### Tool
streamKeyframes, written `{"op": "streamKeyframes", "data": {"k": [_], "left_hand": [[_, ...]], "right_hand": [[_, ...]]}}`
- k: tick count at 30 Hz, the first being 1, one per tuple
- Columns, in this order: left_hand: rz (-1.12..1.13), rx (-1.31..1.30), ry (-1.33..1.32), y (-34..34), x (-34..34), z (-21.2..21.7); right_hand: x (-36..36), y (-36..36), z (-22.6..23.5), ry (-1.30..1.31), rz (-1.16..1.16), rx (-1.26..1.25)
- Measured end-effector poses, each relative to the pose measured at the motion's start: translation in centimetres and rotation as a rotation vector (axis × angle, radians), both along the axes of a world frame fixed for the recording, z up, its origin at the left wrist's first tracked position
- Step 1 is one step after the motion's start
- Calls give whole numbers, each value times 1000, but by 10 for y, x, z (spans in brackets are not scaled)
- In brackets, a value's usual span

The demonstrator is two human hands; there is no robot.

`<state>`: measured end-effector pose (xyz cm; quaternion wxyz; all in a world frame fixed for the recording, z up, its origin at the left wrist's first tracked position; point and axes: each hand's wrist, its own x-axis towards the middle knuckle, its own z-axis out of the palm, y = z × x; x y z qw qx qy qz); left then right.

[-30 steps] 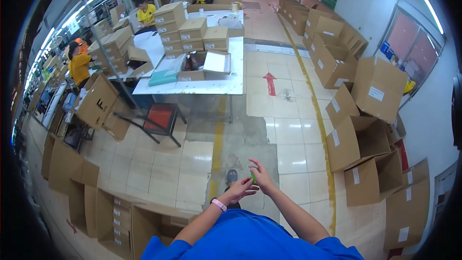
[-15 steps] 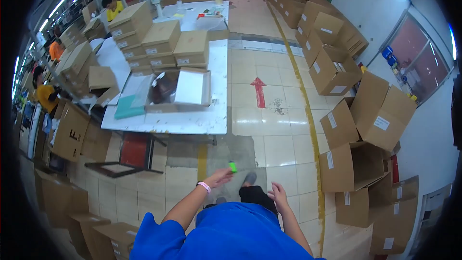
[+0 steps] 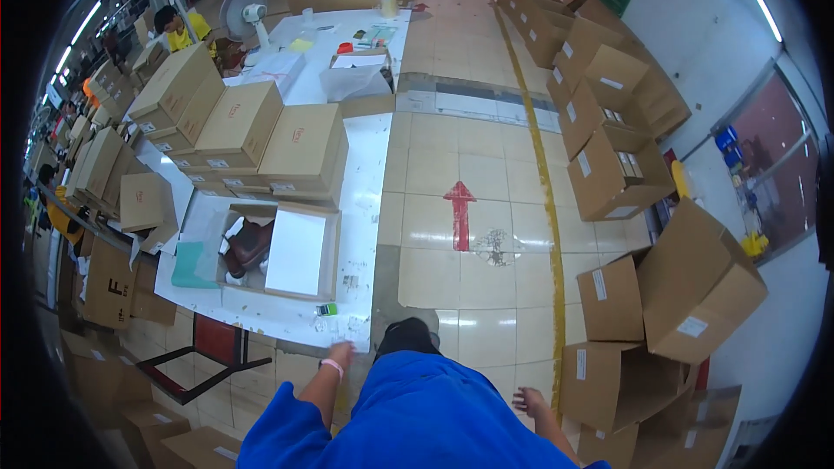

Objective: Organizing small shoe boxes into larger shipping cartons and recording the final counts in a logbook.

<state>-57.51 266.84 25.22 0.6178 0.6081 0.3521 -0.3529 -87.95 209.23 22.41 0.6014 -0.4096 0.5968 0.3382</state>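
My left hand [image 3: 340, 354] rests its fingers on the near edge of the white table [image 3: 369, 174], with a pink band at the wrist. A small green item [image 3: 326, 309] lies on the table just beyond that hand. Further in stands an open shoe box [image 3: 280, 254] with brown shoes and white paper inside. My right hand [image 3: 531, 400] hangs by my side, fingers apart, holding nothing, beside a cardboard carton [image 3: 608, 382] on the floor.
Stacks of closed tan shoe boxes [image 3: 261, 135] fill the table's left part. Big cartons [image 3: 695, 282] line the right side along a yellow floor line [image 3: 549, 208]. A red arrow [image 3: 460, 213] marks the floor. A red stool [image 3: 208, 347] stands under the table. People sit at the far left.
I have moved up to the table. My left hand, earlier raised with the small green item, now rests on the table edge and the item lies on the table. My right hand has dropped.
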Motion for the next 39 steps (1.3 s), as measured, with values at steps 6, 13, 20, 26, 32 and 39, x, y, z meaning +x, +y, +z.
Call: {"op": "streamKeyframes", "data": {"k": [6,13,20,26,32,39], "left_hand": [[242,-114,524,-84,-22,5],[-472,-601,-207,-260,203,207],[-1136,-1523,-860,-399,274,433],[-1374,-1542,-802,-430,346,429],[-732,-874,-1332,-472,410,439],[-333,-517,-1748,-471,495,491]], "right_hand": [[135,-63,18,-241,-133,-105],[192,-100,6,-267,4,8],[194,-143,9,-188,215,102],[274,-165,22,-237,335,38],[415,-208,18,-361,801,-54],[603,-362,-91,-548,551,89]]}}
